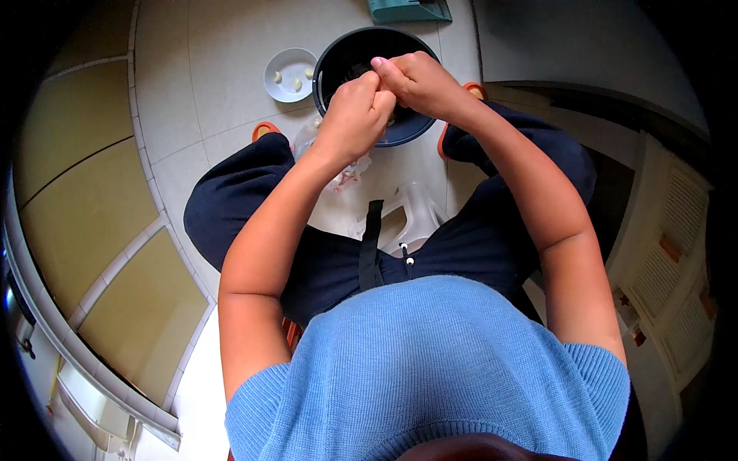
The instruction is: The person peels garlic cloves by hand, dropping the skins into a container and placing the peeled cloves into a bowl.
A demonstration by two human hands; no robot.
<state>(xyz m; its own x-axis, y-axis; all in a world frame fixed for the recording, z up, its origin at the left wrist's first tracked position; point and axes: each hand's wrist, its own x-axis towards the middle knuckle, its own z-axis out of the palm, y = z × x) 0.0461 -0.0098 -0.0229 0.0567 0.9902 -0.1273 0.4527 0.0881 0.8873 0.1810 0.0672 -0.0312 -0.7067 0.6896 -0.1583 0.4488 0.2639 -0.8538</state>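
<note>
With 12 o'clock taken as the top of the head view, your left hand point(356, 106) is over the 8 o'clock side of the dark basin point(410, 129), and your right hand point(421, 83) is over its 3 o'clock side. Both hands have their fingers curled inward, and they meet above the basin; your right thumb points toward 10 o'clock. You cannot tell what, if anything, is clamped between the fingers, because the hands cover the point of contact. The basin stands on the tiled floor point(231, 84) at 12 o'clock from your body; its dark contents are too dim to identify. The white bowl point(290, 58) is on the floor at the basin's 9 o'clock, just beside the rim, and contains three separate pale pieces point(297, 84), located at the bowl's 9, 5 and 3 o'clock. Locate the clear plastic bag point(344, 178) at the basin's 7 o'clock, partly behind your left forearm. A white plastic stool point(419, 209) is between your knees, between the basin's 5 and 6 o'clock. Your orange slippers point(266, 129) flank the basin, one at 8 o'clock and one between 3 and 4 o'clock. A teal dustpan point(411, 11) lies at the basin's 1 o'clock, cut off by the view's upper edge.
</note>
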